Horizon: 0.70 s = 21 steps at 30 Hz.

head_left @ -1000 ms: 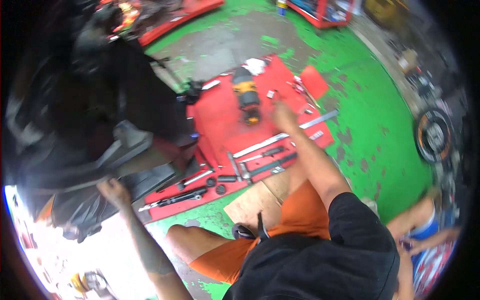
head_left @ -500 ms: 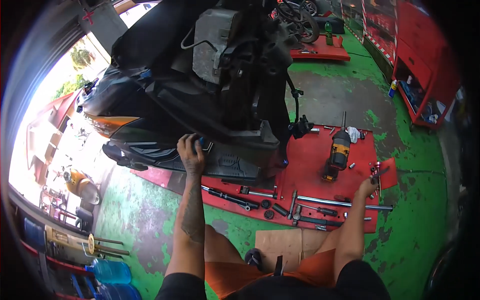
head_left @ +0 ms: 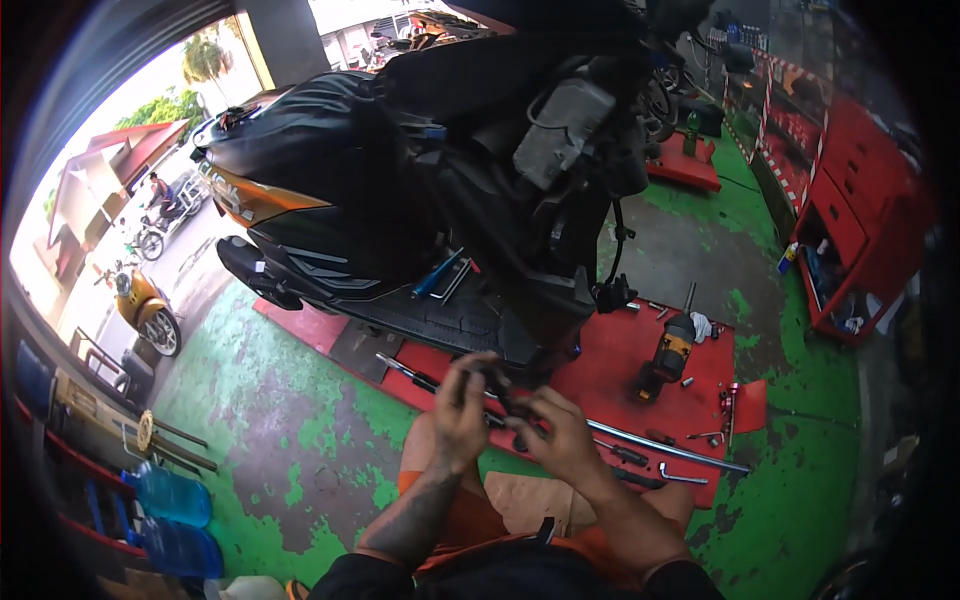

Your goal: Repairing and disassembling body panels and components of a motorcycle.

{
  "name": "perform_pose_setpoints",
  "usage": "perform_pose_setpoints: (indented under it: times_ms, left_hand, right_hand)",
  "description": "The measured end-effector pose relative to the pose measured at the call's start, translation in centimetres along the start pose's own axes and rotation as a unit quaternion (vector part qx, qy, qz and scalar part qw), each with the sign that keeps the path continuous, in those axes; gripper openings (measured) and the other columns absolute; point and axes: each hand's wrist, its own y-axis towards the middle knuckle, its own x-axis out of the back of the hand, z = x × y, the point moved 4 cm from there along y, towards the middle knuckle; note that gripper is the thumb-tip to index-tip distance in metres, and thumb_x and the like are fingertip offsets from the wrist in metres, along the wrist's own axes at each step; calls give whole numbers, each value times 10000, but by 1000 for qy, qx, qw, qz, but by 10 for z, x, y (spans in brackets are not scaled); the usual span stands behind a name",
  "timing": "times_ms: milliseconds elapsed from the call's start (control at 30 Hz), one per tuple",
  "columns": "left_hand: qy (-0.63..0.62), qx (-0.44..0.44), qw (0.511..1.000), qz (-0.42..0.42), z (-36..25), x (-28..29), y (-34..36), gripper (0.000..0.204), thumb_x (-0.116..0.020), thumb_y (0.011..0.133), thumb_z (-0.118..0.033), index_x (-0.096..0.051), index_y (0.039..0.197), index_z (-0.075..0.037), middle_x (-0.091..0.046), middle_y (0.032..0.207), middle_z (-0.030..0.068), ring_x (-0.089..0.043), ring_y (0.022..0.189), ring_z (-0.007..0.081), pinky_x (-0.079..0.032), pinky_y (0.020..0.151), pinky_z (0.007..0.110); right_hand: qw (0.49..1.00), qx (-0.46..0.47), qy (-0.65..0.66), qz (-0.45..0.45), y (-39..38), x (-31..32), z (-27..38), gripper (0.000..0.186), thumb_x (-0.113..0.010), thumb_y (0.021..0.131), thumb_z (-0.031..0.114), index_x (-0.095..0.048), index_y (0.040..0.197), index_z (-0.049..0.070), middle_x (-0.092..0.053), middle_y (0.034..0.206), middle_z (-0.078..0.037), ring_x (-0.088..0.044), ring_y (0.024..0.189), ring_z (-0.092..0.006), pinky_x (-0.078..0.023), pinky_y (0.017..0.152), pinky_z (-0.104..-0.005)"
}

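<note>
My left hand [head_left: 460,408] is raised in front of the scooter's footboard, its fingers closed round a small dark object [head_left: 503,392]. My right hand [head_left: 556,432] meets it from the right, fingers curled on the same dark piece. Its kind is hard to tell, as fingers and blur cover much of it. Beyond my hands stands a black scooter [head_left: 340,225] with an orange side panel. On its footboard [head_left: 420,318] lies a blue-handled tool [head_left: 437,274] beside a bent metal rod [head_left: 458,280].
Under the scooter a red platform [head_left: 600,350] holds a cordless impact wrench [head_left: 668,352], a long steel bar [head_left: 670,448] and several small tools. A red tool cabinet [head_left: 845,215] stands at the right. Blue water jugs [head_left: 175,495] stand lower left.
My right hand has come from the small tools at the platform's right to the middle. My left hand has left the footboard and joined it. The view has shifted.
</note>
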Motion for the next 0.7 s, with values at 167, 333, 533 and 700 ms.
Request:
perform_pose_setpoints:
  times_ms: [167, 333, 533, 700]
  left_hand:
    - [-245, -43, 954, -166, -56, 41, 29, 266, -421, 1019, -191, -476, 1182, 12, -502, 800, 51, -485, 588, 100, -455, 538, 230]
    - [-228, -49, 962, -144, -67, 61, 49, 304, -445, 1015, -208, -476, 1241, -8, -522, 833, 54, -460, 582, 64, -382, 476, 189]
    - [-141, 12, 983, -114, -61, 66, 48, 336, -493, 990, -104, -467, 1318, -32, -578, 797, 48, -496, 619, 48, -382, 498, 190]
    - [74, -29, 996, -44, -86, 70, 63, 324, -510, 977, -103, -533, 1290, -24, -586, 715, 45, -520, 588, 79, -422, 545, 241]
  right_hand:
    - [988, 127, -80, -31, 77, 14, 80, 281, -707, 825, 135, -625, 1058, 2, -622, 1000, -150, -627, 969, -313, -509, 818, -376]
    - [941, 219, -185, -181, 161, 34, 130, 498, -696, 839, 187, -508, 1238, -45, -579, 1119, -231, -587, 1035, -393, -484, 905, -432]
    - [958, 163, -180, -153, 180, 22, 134, 502, -746, 810, 190, -558, 1219, -33, -606, 1031, -198, -629, 951, -327, -507, 833, -372]
    - [985, 119, -126, -23, 183, 21, 129, 465, -696, 840, 109, -556, 1257, -42, -698, 980, -127, -616, 917, -120, -491, 839, -279]
